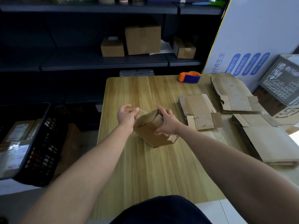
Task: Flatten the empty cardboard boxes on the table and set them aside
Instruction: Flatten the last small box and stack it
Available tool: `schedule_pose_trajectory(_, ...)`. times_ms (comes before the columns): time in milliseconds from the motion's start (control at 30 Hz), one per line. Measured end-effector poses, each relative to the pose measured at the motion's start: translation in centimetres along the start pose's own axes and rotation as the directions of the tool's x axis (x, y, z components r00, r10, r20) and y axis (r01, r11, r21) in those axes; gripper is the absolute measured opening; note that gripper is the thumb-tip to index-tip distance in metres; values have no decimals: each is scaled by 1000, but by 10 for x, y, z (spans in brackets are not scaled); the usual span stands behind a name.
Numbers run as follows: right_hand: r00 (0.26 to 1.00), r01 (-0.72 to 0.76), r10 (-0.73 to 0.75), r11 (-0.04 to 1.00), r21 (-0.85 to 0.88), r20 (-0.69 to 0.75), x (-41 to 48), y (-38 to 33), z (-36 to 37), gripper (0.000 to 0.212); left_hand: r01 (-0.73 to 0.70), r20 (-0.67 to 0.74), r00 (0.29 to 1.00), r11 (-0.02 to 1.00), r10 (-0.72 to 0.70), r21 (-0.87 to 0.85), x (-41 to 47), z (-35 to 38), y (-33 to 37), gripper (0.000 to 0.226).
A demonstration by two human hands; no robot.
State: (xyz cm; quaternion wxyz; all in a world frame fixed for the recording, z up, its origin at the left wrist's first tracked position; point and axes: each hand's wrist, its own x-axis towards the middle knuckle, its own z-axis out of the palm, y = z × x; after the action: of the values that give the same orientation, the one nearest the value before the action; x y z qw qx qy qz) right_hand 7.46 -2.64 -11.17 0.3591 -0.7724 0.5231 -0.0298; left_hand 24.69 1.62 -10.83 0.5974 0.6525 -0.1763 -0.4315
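Head view
Box point(153, 128): a small brown carton, still in box form, tilted, in the middle of the table point(145, 172) between both hands. Its lower corner is at or just above the wood; I cannot tell which.
Right hand point(168, 122): grips the box from its right side, fingers hooked over the top edge, thumb pressed on the near face.
Left hand point(127, 116): at the box's upper left side, heel of the palm against the cardboard, fingers loosely curled and spread, closed round nothing.
Flat boxes: three lots lie on the table's right part, well apart from the held box: one pile point(200, 110) nearest it, one pile point(234, 94) further back, one stack point(267, 143) at the near right edge.
Tape dispenser point(189, 77): orange and blue, at the table's far edge.
Black crate point(37, 143): left of the table, holding labelled parcels.
Grey crate point(281, 81): right, beyond the flat piles.
Shelf point(103, 65): dark, behind the table, bearing three closed cartons point(143, 39).
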Motion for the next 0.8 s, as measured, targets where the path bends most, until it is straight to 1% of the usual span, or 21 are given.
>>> schedule_pose_trajectory(33,1000,-1,1,999,46,-13,-2,4,-2,117,-48,-46,998,994,53,100,2,-1,1,38)
schedule_pose_trajectory(67,1000,3,-1,997,81,-29,-4,8,-4,115,-96,-60,992,974,110,204,2,-2,1,42)
schedule_pose_trajectory(100,999,10,-6,994,111,-42,-6,10,-4,112,-146,-47,985,944,167,295,2,-2,0,45)
schedule_pose_trajectory(167,999,24,-17,989,145,-52,-8,14,-6,109,-243,22,966,874,259,421,-2,3,-3,50)
schedule_pose_trajectory(233,998,27,-17,987,161,-60,-9,18,-6,108,-296,94,952,810,290,506,-5,11,-11,50)
schedule_pose_trajectory(300,997,27,-14,987,158,-78,-10,23,-7,107,-309,151,950,754,274,580,-6,18,-17,41)
schedule_pose_trajectory(333,996,25,-13,988,151,-85,-12,26,-7,107,-334,195,942,721,272,608,-6,20,-18,32)
schedule_pose_trajectory(400,995,25,-11,990,139,-98,-16,33,-7,106,-437,322,899,642,296,630,-6,25,-19,13)
schedule_pose_trajectory(433,995,24,-9,989,144,-104,-17,36,-6,106,-480,376,876,625,301,616,-7,28,-19,15)
schedule_pose_trajectory(500,993,22,-1,985,172,-121,-20,40,-5,104,-499,434,860,618,268,607,-15,34,-18,41)
schedule_pose_trajectory(533,991,22,3,983,184,-134,-22,41,-5,102,-496,453,859,608,238,620,-17,38,-16,50)
schedule_pose_trajectory(567,989,22,6,982,188,-147,-23,41,-5,101,-501,477,853,581,209,641,-19,42,-16,51)
schedule_pose_trajectory(600,988,24,5,982,186,-157,-24,42,-5,101,-510,497,847,544,187,666,-21,46,-16,46)
schedule_pose_trajectory(667,986,36,-9,986,162,-167,-27,45,-5,101,-517,503,846,501,177,694,-24,52,-17,38)
schedule_pose_trajectory(800,982,75,-50,989,131,-182,-34,50,-16,100,-479,409,878,483,250,733,-29,64,-18,9)
